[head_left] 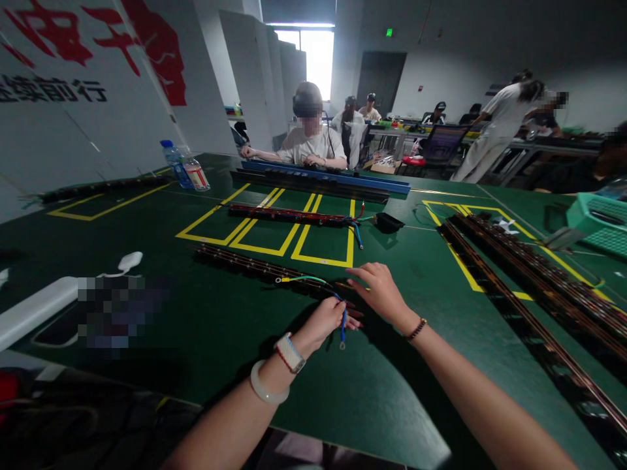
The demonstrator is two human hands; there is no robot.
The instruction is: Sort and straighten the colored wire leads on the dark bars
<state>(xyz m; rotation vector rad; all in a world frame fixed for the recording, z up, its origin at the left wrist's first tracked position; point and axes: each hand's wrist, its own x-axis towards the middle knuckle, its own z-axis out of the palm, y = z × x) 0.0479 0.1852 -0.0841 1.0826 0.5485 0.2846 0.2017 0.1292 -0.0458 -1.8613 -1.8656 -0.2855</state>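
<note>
A thin blue ring-ended wire (343,326) is clamped by the left fingers (337,312); the right fingers (361,274) are held apart nearby. Beyond the left fingers, a long black wire-lined strip (245,263) is laid.

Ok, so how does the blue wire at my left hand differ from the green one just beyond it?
The blue wire is pinched in your left hand, while the green wire's tip lies clear of both hands. The blue wire's tip points toward you; the green wire's points left. The green wire has a yellow sleeve near its tip; the blue wire shows none. Both end in rings.
</note>
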